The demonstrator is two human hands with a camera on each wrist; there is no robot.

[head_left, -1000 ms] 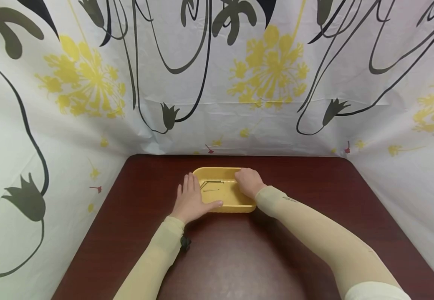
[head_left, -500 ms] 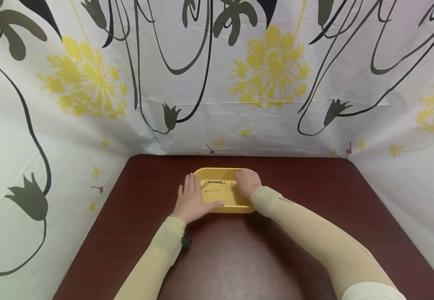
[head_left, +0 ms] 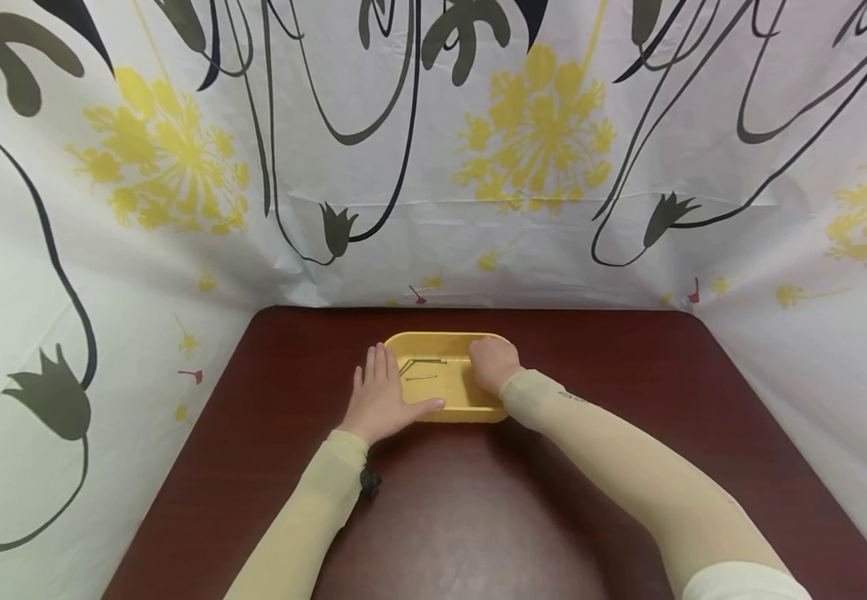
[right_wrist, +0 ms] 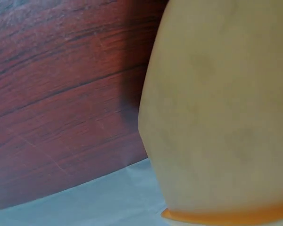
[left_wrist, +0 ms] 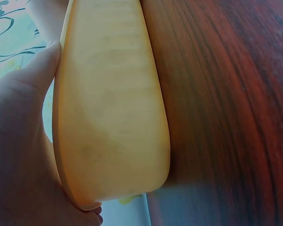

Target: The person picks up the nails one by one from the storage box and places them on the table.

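A shallow yellow tray (head_left: 444, 414) sits on the dark red-brown table near its far edge. Inside, toward the left, lie several thin nails (head_left: 422, 377). My left hand (head_left: 379, 404) rests along the tray's left end with its fingers straight, and its thumb lies on the near rim. At the other end, my right hand (head_left: 495, 365) is curled over the rim and grips the tray; its fingertips are hidden. The left wrist view shows the tray's outer wall (left_wrist: 108, 103) beside the thumb (left_wrist: 47, 59). Only the tray's wall (right_wrist: 217, 108) fills the right wrist view's right side, with no fingers visible.
The wooden table (head_left: 613, 358) extends around the tray on all sides. A white cloth (head_left: 538, 275) with grey and yellow flower prints hangs behind it and along both sides. A small black object (head_left: 370, 483) sits at my left wrist.
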